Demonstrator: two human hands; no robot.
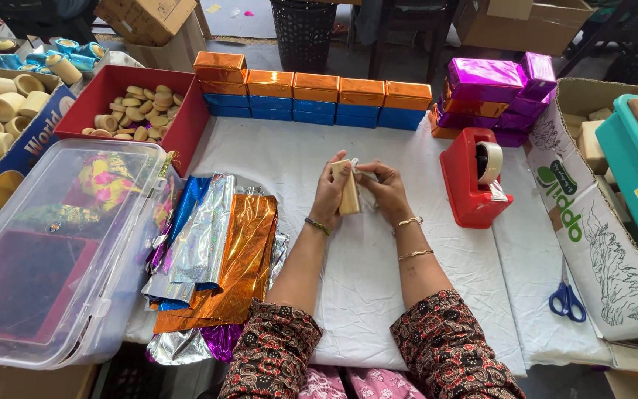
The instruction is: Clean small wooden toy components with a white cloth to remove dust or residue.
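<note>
Both the left hand (328, 193) and the right hand (387, 191) gripped a small wooden block (349, 196) above the table (363, 281); a loosened pinch could probably drop it.

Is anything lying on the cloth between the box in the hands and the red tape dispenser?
Nothing visible does. The left hand and right hand hold the small tan box above the white cloth, and the stretch of cloth from there to the red tape dispenser shows bare.
</note>
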